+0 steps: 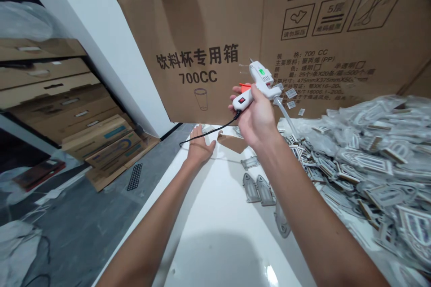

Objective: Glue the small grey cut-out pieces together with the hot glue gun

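My right hand (257, 114) is wrapped round the handle of a white hot glue gun (260, 75) with an orange trigger, raised above the table. Its nozzle points up toward the cardboard box, and a clear glue stick (286, 114) sticks out of its rear. A black cord (210, 133) runs from the handle across my left hand (199, 147), which rests with fingers stretched out on the white table (208, 215) near its left edge. Between my hands lies a scrap of brown cardboard (233, 142). Several arch-shaped pieces (251, 187) lie below my right hand.
A large printed cardboard box (215, 18) stands along the table's back. Many arched pieces in clear wrapping (367, 166) are heaped on the right. Small clear squares (291, 93) show against the box. Stacked cartons (111, 143) and a black grid (135, 176) are on the floor at left.
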A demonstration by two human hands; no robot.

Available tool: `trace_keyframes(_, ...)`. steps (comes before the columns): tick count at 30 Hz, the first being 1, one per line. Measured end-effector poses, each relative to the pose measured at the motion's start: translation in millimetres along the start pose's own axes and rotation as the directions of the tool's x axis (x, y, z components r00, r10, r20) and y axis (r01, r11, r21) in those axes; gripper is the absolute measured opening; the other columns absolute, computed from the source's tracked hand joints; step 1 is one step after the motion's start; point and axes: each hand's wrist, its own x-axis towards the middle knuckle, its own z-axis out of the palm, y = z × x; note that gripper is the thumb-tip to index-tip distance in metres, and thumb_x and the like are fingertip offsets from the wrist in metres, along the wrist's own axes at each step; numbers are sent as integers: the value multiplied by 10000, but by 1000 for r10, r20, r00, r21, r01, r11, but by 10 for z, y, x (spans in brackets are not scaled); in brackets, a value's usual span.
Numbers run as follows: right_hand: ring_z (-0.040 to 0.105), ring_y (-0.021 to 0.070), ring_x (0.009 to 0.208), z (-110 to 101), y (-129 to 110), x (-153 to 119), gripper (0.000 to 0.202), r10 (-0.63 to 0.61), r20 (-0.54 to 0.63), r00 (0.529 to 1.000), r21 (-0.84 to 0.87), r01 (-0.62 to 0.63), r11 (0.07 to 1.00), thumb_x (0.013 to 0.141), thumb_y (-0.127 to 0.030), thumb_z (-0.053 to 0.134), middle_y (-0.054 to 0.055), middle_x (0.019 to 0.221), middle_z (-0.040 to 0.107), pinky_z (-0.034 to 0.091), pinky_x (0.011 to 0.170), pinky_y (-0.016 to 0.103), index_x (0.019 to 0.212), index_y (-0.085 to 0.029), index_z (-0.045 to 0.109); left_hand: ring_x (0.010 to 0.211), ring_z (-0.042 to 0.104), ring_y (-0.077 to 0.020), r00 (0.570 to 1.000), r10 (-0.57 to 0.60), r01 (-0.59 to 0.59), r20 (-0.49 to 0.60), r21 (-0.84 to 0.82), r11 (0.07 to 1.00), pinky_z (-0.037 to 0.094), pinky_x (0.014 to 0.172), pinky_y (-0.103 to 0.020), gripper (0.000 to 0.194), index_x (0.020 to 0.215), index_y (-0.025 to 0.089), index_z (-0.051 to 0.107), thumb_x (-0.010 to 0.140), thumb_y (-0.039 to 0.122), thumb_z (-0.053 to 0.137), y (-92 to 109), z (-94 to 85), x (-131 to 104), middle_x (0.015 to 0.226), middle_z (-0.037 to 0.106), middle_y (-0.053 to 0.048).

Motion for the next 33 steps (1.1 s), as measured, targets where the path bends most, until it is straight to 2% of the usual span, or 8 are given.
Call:
trace_keyframes(6, 695, 177, 879, -88, -107, 49, 210, -75, 48, 996, -97, 79, 992, 1003, -485, 586, 12, 1029, 736, 587, 689, 308, 992, -276, 577, 1357, 541, -342, 982, 148, -143, 120, -48, 989, 449, 1184, -519, 360, 1296, 182, 651, 942, 246, 625, 673, -211, -625, 1385, 629, -164)
trace_keyframes(11, 706, 191, 931, -139, -154, 76, 219, -103, 45, 994, -153, 109, 982, 992, -500, 585, 17, 1070, 735, 603, 707, 326, 994, -283, 560, 1142, 666, -274, 818, 388, -296, 425, -267, 917, 543, 997, -414, 268, 1234, 251, 703, 1009, 359, 603, 1188, -419, -930, 1202, 723, -80)
trace_keyframes(16, 708, 174, 899, -56, -161, 8, 229, -84, 62, 995, -148, 92, 985, 991, -500, 603, 17, 1031, 739, 598, 729, 305, 992, -274, 571, 1109, 661, -289, 707, 510, -474, 490, -207, 856, 512, 953, -419, 196, 1117, 241, 738, 970, 359, 686, 1199, -659, -1215, 1139, 744, -80)
trace_keyframes(20, 678, 144, 766, 44, -208, -128, 217, -7, 125, 992, -198, 31, 980, 969, -461, 678, -1, 900, 726, 571, 675, 269, 969, -256, 609, 1096, 659, -253, 757, 436, -444, 487, -108, 890, 518, 954, -403, 176, 1127, 255, 729, 980, 248, 633, 967, -951, -1384, 1173, 736, -60)
trace_keyframes(24, 589, 135, 603, 39, -203, -250, 237, 150, 245, 958, -457, -22, 889, 936, -420, 750, 3, 723, 671, 499, 549, 257, 873, -219, 641, 1124, 663, -234, 825, 346, -390, 447, 6, 921, 546, 936, -371, 242, 1130, 273, 741, 970, 160, 599, 657, -1327, -1527, 1226, 726, -53)
trace_keyframes(26, 544, 138, 542, -3, -157, -290, 295, 249, 284, 926, -639, -11, 769, 912, -433, 777, 7, 636, 637, 456, 504, 266, 786, -213, 626, 1103, 680, -227, 856, 306, -361, 417, 57, 931, 560, 929, -365, 240, 1110, 279, 755, 976, 161, 594, 509, -1503, -1591, 1202, 743, -50)
trace_keyframes(29, 541, 145, 529, -69, -71, -334, 343, 385, 316, 867, -874, 108, 474, 863, -451, 807, 13, 586, 621, 428, 498, 273, 708, -214, 614, 1107, 702, -236, 899, 246, -305, 363, 113, 946, 579, 939, -375, 184, 1123, 277, 771, 987, 270, 647, 330, -1686, -1681, 1202, 763, -57)
trace_keyframes(33, 613, 188, 611, -109, 2, -390, 354, 592, 318, 741, -948, 268, 174, 856, -558, 752, 41, 703, 681, 432, 514, 297, 817, -212, 691, 1200, 702, -254, 932, 194, -234, 305, 98, 967, 575, 1011, -391, 252, 1180, 289, 772, 937, 353, 757, 133, -1718, -1757, 1293, 759, -54)
